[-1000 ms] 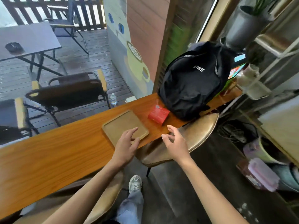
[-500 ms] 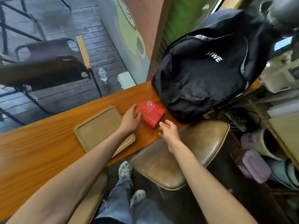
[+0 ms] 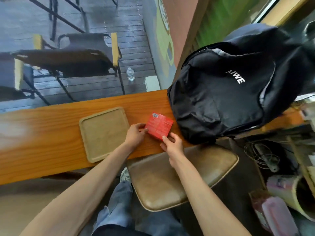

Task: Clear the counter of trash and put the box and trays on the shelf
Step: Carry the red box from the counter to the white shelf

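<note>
box, small red carton with a barcode at its 11 o'clock corner, lies flat on the wooden surface between the tray at its 9 o'clock and the black backpack at its 3 o'clock, just beside both. looks light and stiff, thin card walls, probably dents if squeezed hard; printed faces look a bit slick. best hold is across two opposite edges, thumb on one side and fingers on the other, one hand likely enough. tray looks rigid, flat, low rim, light; take it by the rim that overhangs the near edge of the surface at 6 o'clock. left hand has fingers curled, tips touching the box's 9 o'clock edge. right hand pinches the box's 6 o'clock corner, thumb on top. can't tell if the box is lifted off the surface.
</note>
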